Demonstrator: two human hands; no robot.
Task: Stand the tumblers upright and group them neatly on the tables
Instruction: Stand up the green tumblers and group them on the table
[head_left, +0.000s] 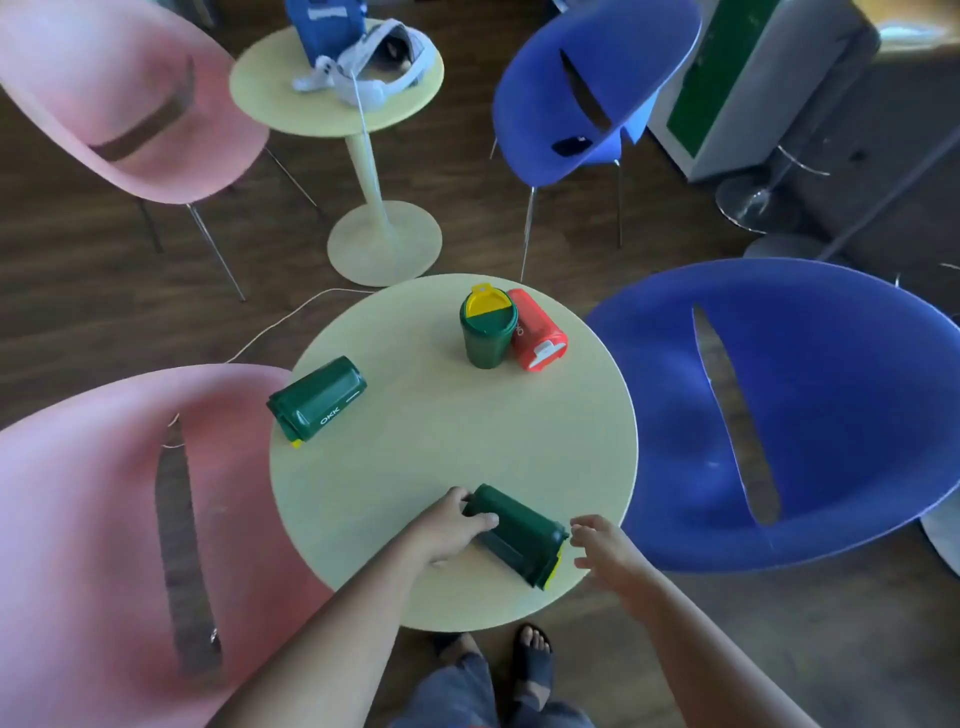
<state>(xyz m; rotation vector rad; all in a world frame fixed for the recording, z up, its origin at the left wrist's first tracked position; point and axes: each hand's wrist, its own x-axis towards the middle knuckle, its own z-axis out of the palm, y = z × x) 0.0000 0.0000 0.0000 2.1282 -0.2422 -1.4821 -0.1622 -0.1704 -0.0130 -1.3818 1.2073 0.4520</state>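
On the round pale table (447, 452), a dark green tumbler (519, 535) lies on its side near the front edge, yellow lid toward the right. My left hand (447, 525) grips its base end. My right hand (602, 545) hovers open just beside the lid end, fingers spread, not clearly touching. A second green tumbler (317, 400) lies on its side at the left edge. At the back right, a green tumbler with a yellow lid (487, 327) stands upright, and a red tumbler (537, 330) lies right next to it.
Two pink chairs (104, 519) stand on the left, two blue chairs (810, 415) on the right. A smaller round table (270, 88) farther back holds a blue bag and a white headset with a cable. My feet show below the table's front edge.
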